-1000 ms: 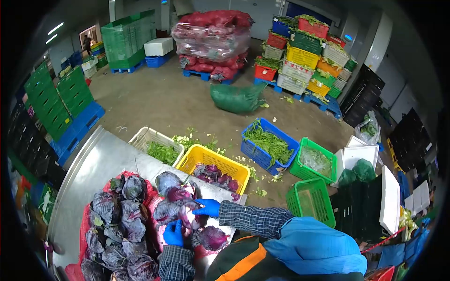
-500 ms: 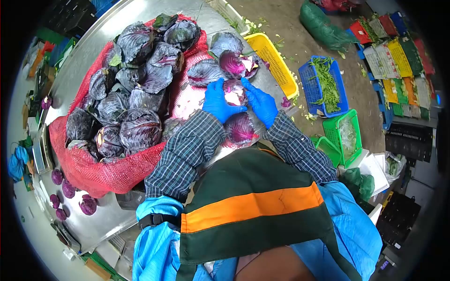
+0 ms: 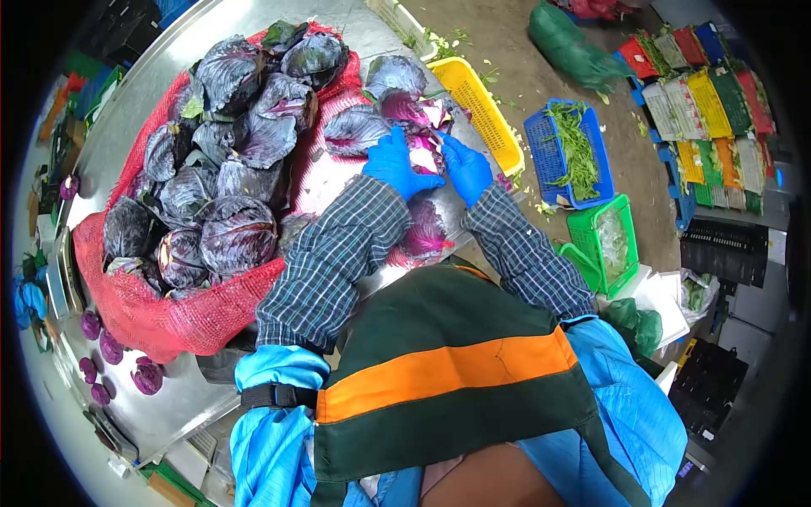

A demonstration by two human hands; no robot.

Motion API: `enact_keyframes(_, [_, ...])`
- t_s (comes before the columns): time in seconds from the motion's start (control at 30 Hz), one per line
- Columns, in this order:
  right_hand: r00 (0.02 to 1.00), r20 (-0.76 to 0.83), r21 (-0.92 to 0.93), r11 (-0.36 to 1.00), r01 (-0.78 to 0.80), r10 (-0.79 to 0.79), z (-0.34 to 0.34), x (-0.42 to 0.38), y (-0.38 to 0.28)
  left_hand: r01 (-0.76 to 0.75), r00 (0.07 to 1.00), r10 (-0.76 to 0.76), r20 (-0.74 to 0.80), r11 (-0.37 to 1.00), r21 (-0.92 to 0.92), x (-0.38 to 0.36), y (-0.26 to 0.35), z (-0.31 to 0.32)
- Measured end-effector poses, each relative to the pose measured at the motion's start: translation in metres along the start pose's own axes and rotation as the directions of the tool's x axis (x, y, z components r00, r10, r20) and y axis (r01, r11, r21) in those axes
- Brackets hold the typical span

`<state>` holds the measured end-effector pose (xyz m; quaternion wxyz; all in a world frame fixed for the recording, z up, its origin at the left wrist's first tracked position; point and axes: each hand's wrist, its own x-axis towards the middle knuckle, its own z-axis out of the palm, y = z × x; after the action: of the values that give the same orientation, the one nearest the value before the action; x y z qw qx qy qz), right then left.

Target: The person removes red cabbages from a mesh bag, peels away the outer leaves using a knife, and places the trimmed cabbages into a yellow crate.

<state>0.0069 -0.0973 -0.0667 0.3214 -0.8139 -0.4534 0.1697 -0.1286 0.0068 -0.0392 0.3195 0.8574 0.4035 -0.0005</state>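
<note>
Both my hands wear blue gloves and hold one red cabbage point(image 3: 425, 154) between them over the steel table point(image 3: 148, 89). My left hand point(image 3: 393, 162) grips its left side, my right hand point(image 3: 464, 166) its right side. A red mesh sack point(image 3: 182, 317) full of several dark purple cabbages point(image 3: 228, 152) lies to the left of my hands. Loose cabbage leaves point(image 3: 427, 232) rest on the table below my wrists.
A yellow crate point(image 3: 481, 106) stands past the table's edge. On the floor are a blue crate of greens point(image 3: 570, 152), green crates point(image 3: 612, 245) and a green sack point(image 3: 574, 51). Stacked coloured crates point(image 3: 710, 84) stand at the right. Small trimmed purple cabbages point(image 3: 106, 351) lie at the table's left.
The view swung from the room down onto the table. My hands stay on the cabbage and have drawn slightly up and closer together around it.
</note>
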Motion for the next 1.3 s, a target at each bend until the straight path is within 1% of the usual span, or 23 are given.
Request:
enact_keyframes(0.07, [0.996,-0.055,0.016,0.998,-0.065,0.065,0.01,0.015,0.04,-0.035,0.997,0.03,0.069,0.997,0.075,0.003,0.003,0.0])
enact_keyframes(0.13, [0.96,-0.033,0.249,0.933,-0.262,0.278,0.008,0.022,0.089,-0.02,0.997,0.015,0.08,0.997,0.074,-0.006,0.002,-0.002])
enact_keyframes(0.17, [0.961,-0.038,0.256,0.932,-0.257,0.275,-0.002,0.018,0.111,-0.094,0.996,0.094,0.002,0.995,-0.027,-0.012,-0.01,0.0])
enact_keyframes(0.23, [0.915,0.134,0.372,0.836,-0.403,0.381,-0.017,0.01,0.142,-0.197,0.979,0.174,-0.11,0.948,-0.252,-0.01,-0.045,0.012])
enact_keyframes(0.33, [0.903,0.176,0.368,0.825,-0.429,0.392,-0.042,-0.008,0.052,-0.241,0.97,0.238,-0.04,0.945,-0.22,-0.015,-0.051,0.0])
enact_keyframes(0.37, [0.949,0.189,0.381,0.872,-0.308,0.253,-0.046,-0.008,0.028,-0.345,0.934,0.354,0.041,0.926,-0.152,-0.013,-0.048,-0.007])
enact_keyframes(0.4, [0.976,0.192,0.397,0.901,-0.176,0.106,-0.044,-0.008,0.012,-0.516,0.846,0.522,0.113,0.853,-0.075,-0.008,-0.048,-0.012])
enact_keyframes(0.43, [0.99,0.136,0.385,0.923,-0.008,-0.048,-0.031,-0.002,0.012,-0.545,0.831,0.551,0.071,0.833,-0.093,-0.012,-0.044,-0.012])
enact_keyframes(0.47, [0.986,0.161,0.495,0.86,-0.124,0.05,-0.028,-0.004,-0.008,-0.573,0.815,0.578,0.027,0.813,-0.108,-0.016,-0.041,-0.013])
enact_keyframes(0.53, [0.937,0.331,0.151,0.975,-0.165,0.107,-0.008,-0.003,0.009,-0.516,0.856,0.479,-0.192,0.787,-0.339,-0.004,-0.081,0.024])
enact_keyframes(0.57, [0.975,0.224,0.18,0.983,-0.042,0.001,0.003,-0.01,0.012,-0.371,0.921,0.377,-0.102,0.764,-0.528,-0.017,-0.074,0.023])
enact_keyframes(0.6, [0.977,0.211,0.273,0.962,-0.016,-0.043,0.011,-0.016,0.016,-0.342,0.938,0.319,-0.133,0.801,-0.492,-0.021,-0.067,0.031])
enact_keyframes(0.67, [0.977,0.178,0.284,0.957,0.059,-0.113,0.008,-0.024,0.002,-0.212,0.976,0.184,-0.117,0.929,-0.304,-0.034,-0.044,0.015])
enact_keyframes(0.7, [0.976,0.185,0.283,0.957,0.06,-0.116,0.004,-0.025,-0.004,-0.206,0.977,0.178,-0.12,0.929,-0.306,-0.035,-0.04,0.014])
enact_keyframes(0.77, [0.976,0.194,0.07,0.993,0.09,-0.102,-0.005,-0.023,-0.012,-0.182,0.976,0.147,-0.159,0.955,-0.235,-0.033,-0.033,0.014])
enact_keyframes(0.87, [0.955,0.254,-0.074,0.982,0.176,-0.152,-0.016,-0.028,-0.022,-0.176,0.965,0.142,-0.222,0.974,-0.142,-0.025,-0.022,0.017])
enact_keyframes(0.9, [0.935,0.354,-0.231,0.97,0.075,0.011,-0.02,-0.026,-0.028,-0.16,0.98,0.131,-0.151,0.966,-0.205,-0.017,-0.021,0.016])
enact_keyframes(1.0, [0.956,0.293,-0.237,0.967,0.091,-0.018,-0.024,-0.024,-0.027,-0.223,0.954,0.18,-0.239,0.96,-0.168,-0.006,-0.02,0.027])
enact_keyframes(1.07, [0.958,0.288,-0.25,0.965,0.079,-0.004,-0.025,-0.021,-0.023,-0.227,0.963,0.188,-0.194,0.953,-0.203,-0.001,-0.015,0.024])
enact_keyframes(1.17, [0.958,0.283,-0.299,0.953,0.048,0.04,-0.022,-0.011,-0.008,-0.217,0.96,0.197,-0.199,0.972,-0.089,0.001,-0.009,0.025])
enact_keyframes(1.23, [0.979,0.197,-0.155,0.984,0.09,-0.058,-0.02,0.008,0.019,-0.176,0.974,0.162,-0.16,0.981,-0.082,0.005,-0.001,0.017])
enact_keyframes(1.27, [0.979,0.194,-0.157,0.984,0.088,-0.056,-0.019,0.019,0.043,-0.137,0.984,0.128,-0.123,0.988,-0.069,0.005,0.004,0.012])
enact_keyframes(1.3, [0.982,0.172,-0.03,0.996,-0.078,0.082,-0.02,0.032,0.072,-0.163,0.985,0.157,-0.073,0.983,-0.081,0.003,0.005,0.008])
